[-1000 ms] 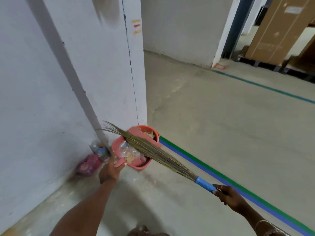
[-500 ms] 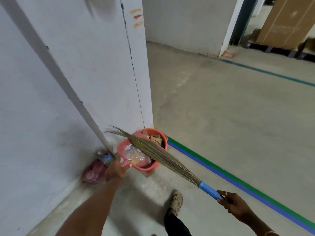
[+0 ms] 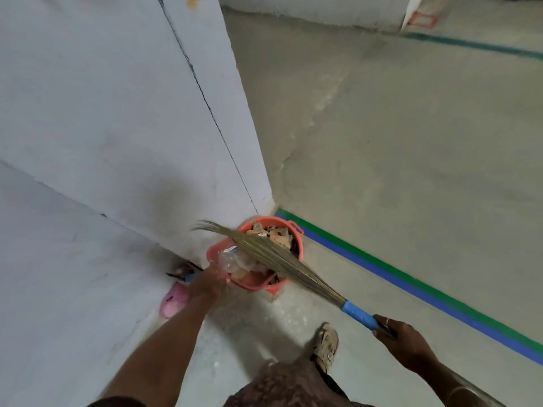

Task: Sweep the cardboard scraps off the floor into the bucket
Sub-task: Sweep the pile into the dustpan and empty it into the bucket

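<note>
Pale concrete floor (image 3: 396,142) was seen across the right of the view, bounded on the left by a white wall (image 3: 102,113) with a projecting corner. From the foot of that corner a green stripe (image 3: 440,297) and a blue stripe (image 3: 440,309) were laid side by side, running down to the right. A red square (image 3: 423,19) was marked on the floor far off.

An orange bucket (image 3: 289,226) was stood upright on the floor just beside the corner, and cardboard scraps (image 3: 273,233) were heaped inside it. A dustpan (image 3: 214,251) of like colour was held against the bucket's near rim, with a clear plastic wrapper (image 3: 235,261) and more scraps lying in it.

The broom (image 3: 282,262) was laid slantwise over both. Its long axis ran from the blue-wrapped handle at lower right up to the splayed tips at upper left, which were pointed at the wall.

The handle's end was enclosed by the curled fingers of the right hand (image 3: 402,345). The dustpan's near edge was gripped by the left hand (image 3: 207,284), though its fingers were blurred.

A pink object (image 3: 173,299) was seen at the wall's foot, and a sandalled foot (image 3: 324,345) was planted below the bucket.
</note>
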Available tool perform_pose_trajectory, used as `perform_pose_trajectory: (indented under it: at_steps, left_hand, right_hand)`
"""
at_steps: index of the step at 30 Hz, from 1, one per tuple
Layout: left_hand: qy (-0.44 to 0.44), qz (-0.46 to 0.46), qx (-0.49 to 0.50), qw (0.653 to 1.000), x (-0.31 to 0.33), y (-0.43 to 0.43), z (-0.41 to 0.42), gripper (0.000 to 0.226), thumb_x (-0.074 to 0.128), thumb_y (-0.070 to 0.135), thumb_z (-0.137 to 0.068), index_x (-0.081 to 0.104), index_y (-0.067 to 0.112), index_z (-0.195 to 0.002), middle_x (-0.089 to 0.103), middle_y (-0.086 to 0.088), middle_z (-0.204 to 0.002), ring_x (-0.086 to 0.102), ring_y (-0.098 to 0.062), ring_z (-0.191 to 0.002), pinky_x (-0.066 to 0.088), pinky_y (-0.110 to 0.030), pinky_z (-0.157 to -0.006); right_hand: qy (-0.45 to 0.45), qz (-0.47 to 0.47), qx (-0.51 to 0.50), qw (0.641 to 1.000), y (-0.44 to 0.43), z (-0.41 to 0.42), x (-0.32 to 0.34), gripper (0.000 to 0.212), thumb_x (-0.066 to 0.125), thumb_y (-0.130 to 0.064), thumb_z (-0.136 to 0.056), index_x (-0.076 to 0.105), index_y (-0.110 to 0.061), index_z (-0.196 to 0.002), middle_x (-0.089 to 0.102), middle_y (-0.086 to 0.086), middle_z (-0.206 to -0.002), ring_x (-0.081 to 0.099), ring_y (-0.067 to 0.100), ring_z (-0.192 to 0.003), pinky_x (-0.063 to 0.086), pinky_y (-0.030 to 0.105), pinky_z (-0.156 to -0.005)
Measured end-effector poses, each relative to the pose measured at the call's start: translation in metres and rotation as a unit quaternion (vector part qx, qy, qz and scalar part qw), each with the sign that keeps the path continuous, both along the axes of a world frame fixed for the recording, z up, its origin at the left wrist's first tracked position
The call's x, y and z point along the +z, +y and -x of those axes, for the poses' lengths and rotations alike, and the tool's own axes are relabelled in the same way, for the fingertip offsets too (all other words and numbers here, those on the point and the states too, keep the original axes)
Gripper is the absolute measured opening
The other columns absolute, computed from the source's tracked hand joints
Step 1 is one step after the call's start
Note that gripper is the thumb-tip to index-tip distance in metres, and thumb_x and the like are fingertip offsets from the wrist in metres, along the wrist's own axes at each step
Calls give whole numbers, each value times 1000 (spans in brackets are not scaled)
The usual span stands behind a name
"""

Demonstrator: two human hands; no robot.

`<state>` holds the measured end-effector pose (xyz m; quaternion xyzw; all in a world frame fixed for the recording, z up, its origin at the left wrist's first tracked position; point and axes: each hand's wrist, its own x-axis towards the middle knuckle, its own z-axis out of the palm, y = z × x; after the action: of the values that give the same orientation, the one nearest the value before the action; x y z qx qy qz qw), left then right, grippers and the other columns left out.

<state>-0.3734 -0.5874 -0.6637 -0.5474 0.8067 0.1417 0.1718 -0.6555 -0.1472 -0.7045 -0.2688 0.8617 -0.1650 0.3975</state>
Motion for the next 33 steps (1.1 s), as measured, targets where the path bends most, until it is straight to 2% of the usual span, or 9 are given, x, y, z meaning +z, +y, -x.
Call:
perform_pose_trajectory:
  at_steps: [2,5,9,12,15,20,24,29,33]
  left_hand:
    - [-32,3,-53,998,-14,-12,9,32,47,44,-101,63,27,-122,69,-2,-119,64,-25,-105,45,-23,-67]
    - [-55,-9,-80,995,-22,-27,23,17,47,39,-103,59,32,-112,68,0,-115,62,-22,-104,48,-32,-84]
    - [-131,-15,-73,989,-38,-49,33,35,56,44,-95,63,21,-121,68,-2,-116,65,-25,-109,55,-33,-85]
    - [-189,-24,-87,978,-44,-64,41,30,49,28,-102,65,15,-123,67,-5,-120,63,-23,-113,51,-24,-78]
    - [-175,-19,-60,983,-35,-75,48,22,53,27,-100,66,18,-115,68,-3,-116,65,-23,-109,52,-31,-82]
    - [-147,-32,-96,984,-34,-99,51,25,56,38,-96,62,23,-115,67,0,-114,66,-21,-102,45,-29,-69]
    - [-145,-25,-174,974,-40,-114,52,31,45,37,-103,66,16,-113,67,1,-96,56,-10,-69,42,-17,-48]
    - [-164,-27,-150,975,-31,-131,53,46,62,48,-90,61,17,-124,66,-3,-119,65,-23,-107,54,-30,-82]
    - [-168,-10,-173,971,-26,-131,56,40,58,42,-95,60,16,-125,65,-5,-118,64,-25,-108,51,-32,-77]
  right_hand:
    - [7,-19,-8,1000,-13,7,-11,24,60,-52,-90,57,-59,-113,69,-19,-85,64,6,-80,49,28,-73]
    - [12,-38,-18,999,-27,9,-17,26,58,-56,-91,58,-55,-117,67,-21,-86,65,8,-82,48,28,-71]
    - [30,-49,-52,997,-31,-1,-13,40,57,-55,-93,54,-49,-133,70,-15,-96,67,16,-88,47,31,-70]
    - [39,-36,-70,996,-35,-19,0,33,58,-50,-93,57,-47,-127,67,-17,-81,65,13,-78,50,34,-66]
    - [36,-14,-98,994,-39,-43,4,32,63,-45,-92,61,-45,-124,64,-19,-73,63,8,-69,52,32,-64]
    - [2,-13,-78,997,-49,-91,-1,34,64,-45,-92,62,-45,-126,66,-27,-81,63,7,-71,50,28,-64]
    - [-21,-53,-84,995,-54,-123,-14,38,61,-50,-91,61,-47,-129,69,-21,-88,63,6,-82,52,29,-74]
    - [33,-91,-146,984,-65,-148,-7,38,57,-48,-94,58,-43,-132,71,-12,-97,68,22,-94,49,34,-72]
    - [59,-70,-201,975,-57,-157,0,41,59,-46,-95,58,-37,-135,71,-10,-90,67,23,-84,47,33,-65]
